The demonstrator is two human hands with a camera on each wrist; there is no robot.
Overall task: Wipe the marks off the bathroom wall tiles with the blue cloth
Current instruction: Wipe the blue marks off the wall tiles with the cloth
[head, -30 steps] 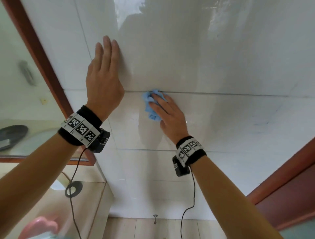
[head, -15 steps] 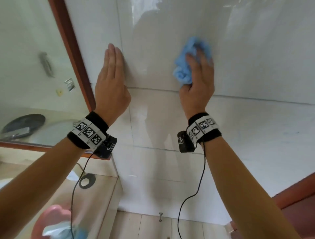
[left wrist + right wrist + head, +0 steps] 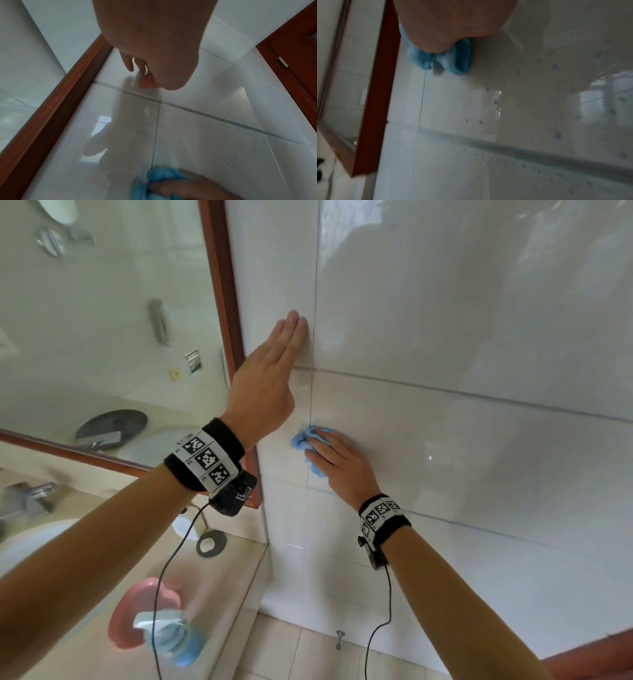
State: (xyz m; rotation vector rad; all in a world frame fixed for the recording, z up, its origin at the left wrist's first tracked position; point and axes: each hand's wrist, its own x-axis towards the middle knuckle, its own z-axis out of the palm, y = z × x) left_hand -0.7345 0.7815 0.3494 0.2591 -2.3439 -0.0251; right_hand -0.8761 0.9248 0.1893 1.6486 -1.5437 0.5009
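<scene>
Looking at the white wall tiles (image 3: pixel 445 302) that fill most of the frame, glossy enough to throw back my own shadowy reflection. On the left side sits the mirror (image 3: pixel 102 320) in its red-brown frame (image 3: pixel 222 302), and a red-brown door frame (image 3: pixel 291 60) cuts across the right edge in the left wrist view. Lower left there's the beige counter (image 3: pixel 222 594) with a blurry spray bottle (image 3: pixel 174 638) and something pink beside it. My left hand (image 3: pixel 263 385) is in the middle of the frame, fingers straight and together, fingertips resting flat on the tile just right of the mirror frame, holding nothing. My right hand (image 3: pixel 339 463) is lower, centre frame, fingers spread over the bunched blue cloth (image 3: pixel 301 441) and pressing it against the tile right by the vertical grout line. Smallest bit: faint bluish marks (image 3: pixel 233 164) dotted on the tile to the right of the cloth in the left wrist view
</scene>
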